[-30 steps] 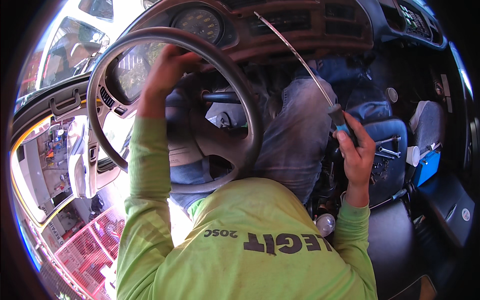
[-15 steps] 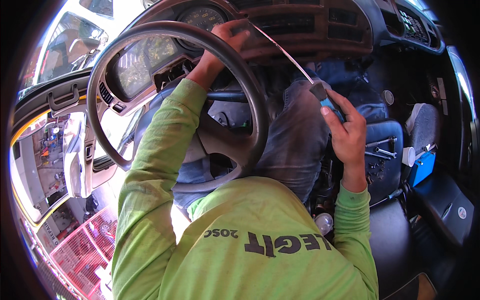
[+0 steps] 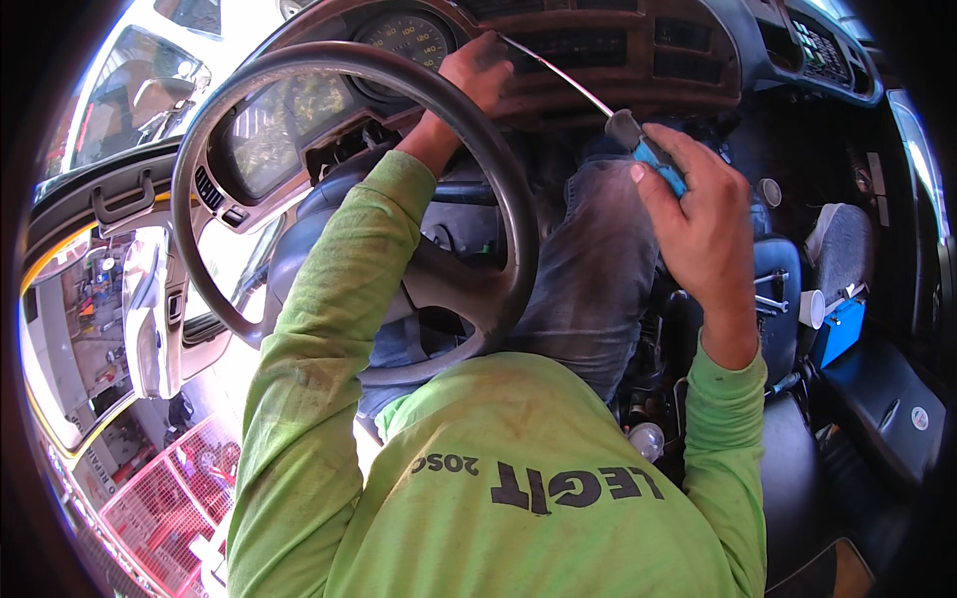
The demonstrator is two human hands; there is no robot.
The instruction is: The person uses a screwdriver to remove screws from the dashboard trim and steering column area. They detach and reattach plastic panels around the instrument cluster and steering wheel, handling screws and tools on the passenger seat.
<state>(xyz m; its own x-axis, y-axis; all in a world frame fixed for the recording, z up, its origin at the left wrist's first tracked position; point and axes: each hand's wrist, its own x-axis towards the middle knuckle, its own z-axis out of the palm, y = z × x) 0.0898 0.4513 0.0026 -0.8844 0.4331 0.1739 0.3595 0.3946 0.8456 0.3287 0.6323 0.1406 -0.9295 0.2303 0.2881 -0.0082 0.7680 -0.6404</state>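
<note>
My right hand (image 3: 703, 214) grips the blue and black handle of a long screwdriver (image 3: 661, 164). Its thin metal shaft slants up and left to the dashboard. Where the shaft ends, my left hand (image 3: 478, 75) reaches past the steering wheel (image 3: 349, 60) to the edge of the instrument cluster (image 3: 404, 40). The fingers there are curled in close to the shaft's end. Whatever they pinch, and the tip itself, is hidden. Brown dashboard trim (image 3: 588, 100) surrounds the spot.
Several wrenches (image 3: 773, 299) lie on a dark surface at my right, near a white cup (image 3: 812, 309) and a blue box (image 3: 842, 331). My legs (image 3: 588, 269) are under the wheel. On the left are the open door (image 3: 150, 309) and a red mesh rack (image 3: 169, 498) outside.
My left hand has shifted slightly right and its fingers have drawn together. The right hand has moved up with the screwdriver, and the handle now sits higher and nearer the dashboard.
</note>
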